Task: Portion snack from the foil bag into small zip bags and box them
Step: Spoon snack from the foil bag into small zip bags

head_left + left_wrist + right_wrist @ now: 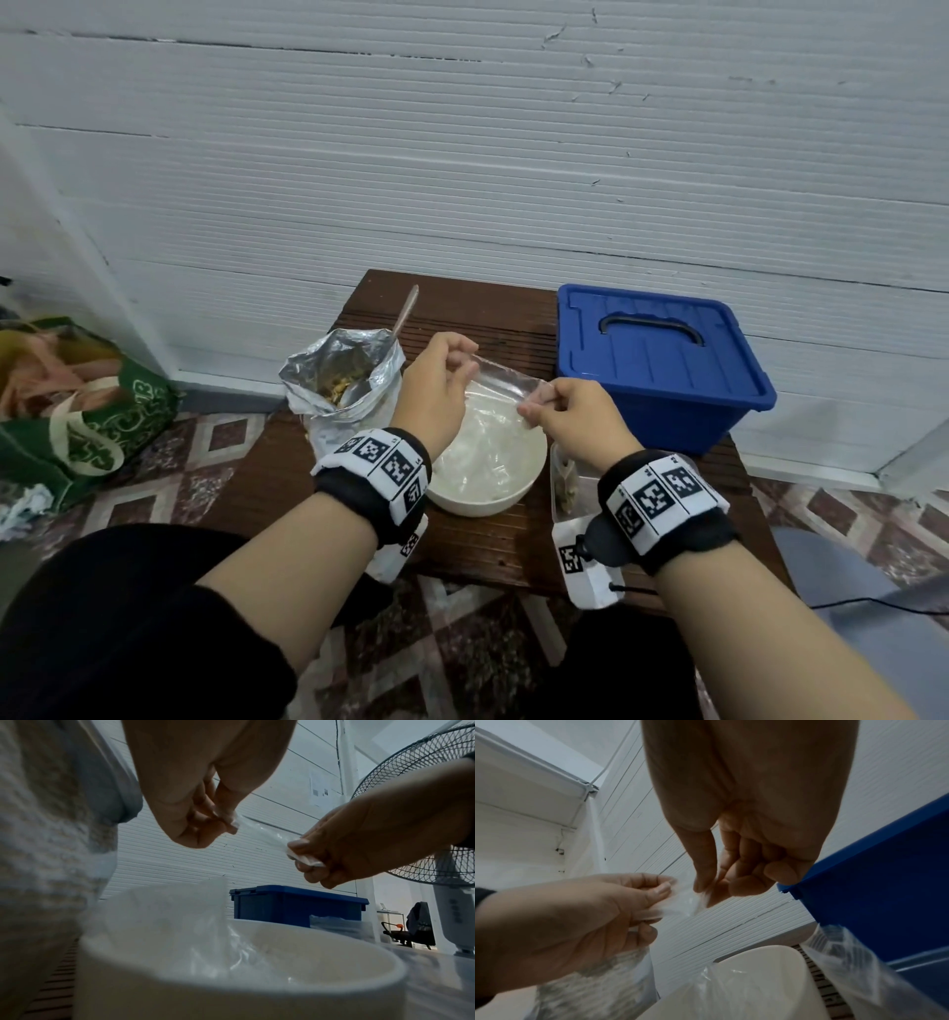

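Frame centre, head view: left hand (434, 383) and right hand (570, 411) each pinch empty zip bag (506, 380) above white bowl (488, 501). Only head view shows spoon (405, 313) in foil bag (341, 383), closed blue box (662, 360) at right; left wrist alone shows fan (421, 805), far right.

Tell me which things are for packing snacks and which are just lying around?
For the job:
left hand and right hand pinching an empty zip bag
foil bag
spoon
white bowl
filled zip bag
blue box

Lying about:
green bag
fan

- looks like a makeshift room, home or small workspace, can't tell which
- white ribbed panel walls (462, 154), patterned tile floor (215, 437)
- pedestal fan (424, 801), office chair (401, 933) in back
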